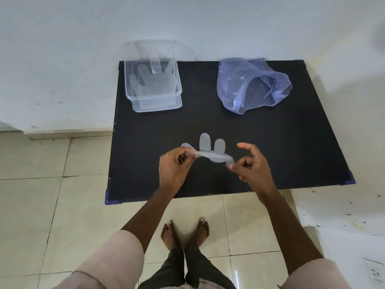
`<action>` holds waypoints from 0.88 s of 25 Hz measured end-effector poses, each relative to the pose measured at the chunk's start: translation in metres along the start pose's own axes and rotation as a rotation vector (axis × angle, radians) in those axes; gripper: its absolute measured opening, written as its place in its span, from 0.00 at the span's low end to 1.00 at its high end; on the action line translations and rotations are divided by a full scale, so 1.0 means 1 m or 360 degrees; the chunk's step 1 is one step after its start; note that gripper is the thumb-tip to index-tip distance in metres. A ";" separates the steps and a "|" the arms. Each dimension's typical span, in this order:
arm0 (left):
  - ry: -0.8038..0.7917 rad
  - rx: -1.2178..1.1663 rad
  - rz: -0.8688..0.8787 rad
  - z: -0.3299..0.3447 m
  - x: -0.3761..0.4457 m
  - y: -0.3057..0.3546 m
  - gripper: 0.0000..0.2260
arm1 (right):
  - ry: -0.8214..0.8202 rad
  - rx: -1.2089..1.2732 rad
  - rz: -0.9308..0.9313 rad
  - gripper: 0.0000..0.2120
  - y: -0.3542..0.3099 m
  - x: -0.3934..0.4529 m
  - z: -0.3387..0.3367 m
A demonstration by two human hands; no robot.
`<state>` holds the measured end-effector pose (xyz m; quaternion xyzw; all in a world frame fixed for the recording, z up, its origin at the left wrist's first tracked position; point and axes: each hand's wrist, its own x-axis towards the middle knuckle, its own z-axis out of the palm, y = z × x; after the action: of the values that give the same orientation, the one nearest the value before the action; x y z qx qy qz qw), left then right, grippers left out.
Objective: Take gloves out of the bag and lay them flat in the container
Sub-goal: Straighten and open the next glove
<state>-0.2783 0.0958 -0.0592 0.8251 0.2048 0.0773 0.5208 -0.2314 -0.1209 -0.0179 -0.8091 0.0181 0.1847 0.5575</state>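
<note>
Between both hands' grip, glove (212, 152).

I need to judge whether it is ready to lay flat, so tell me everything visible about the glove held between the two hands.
The glove is thin, translucent, whitish plastic film. It is stretched sideways above the near half of the black table, twisted and creased along its middle, not flat. Three rounded finger tips stick up from it. The left hand pinches one end and the right hand pinches the other; nothing else touches it.
</note>
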 end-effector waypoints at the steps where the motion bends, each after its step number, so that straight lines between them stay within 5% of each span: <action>1: -0.0013 0.0012 0.0023 -0.001 0.001 0.002 0.06 | -0.0139 -0.0139 -0.0054 0.29 0.000 -0.001 -0.001; 5: -0.0046 0.0056 0.0027 -0.007 0.007 0.006 0.07 | -0.0326 -0.0523 -0.0200 0.38 -0.001 0.004 0.002; 13: -0.0006 0.0047 -0.0022 -0.008 0.014 0.012 0.04 | 0.0007 -0.1239 -0.0241 0.45 0.022 -0.010 0.032; 17: -0.0036 0.0045 -0.0044 -0.008 0.015 0.014 0.03 | 0.0351 -0.0703 -0.0285 0.31 0.031 -0.015 0.054; 22: -0.0086 0.0067 -0.0099 -0.013 0.014 0.012 0.06 | 0.0410 -0.0038 -0.0478 0.06 0.010 -0.011 0.052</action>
<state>-0.2665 0.1077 -0.0438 0.8309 0.2178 0.0345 0.5109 -0.2583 -0.0791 -0.0395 -0.8262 -0.0338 -0.0054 0.5623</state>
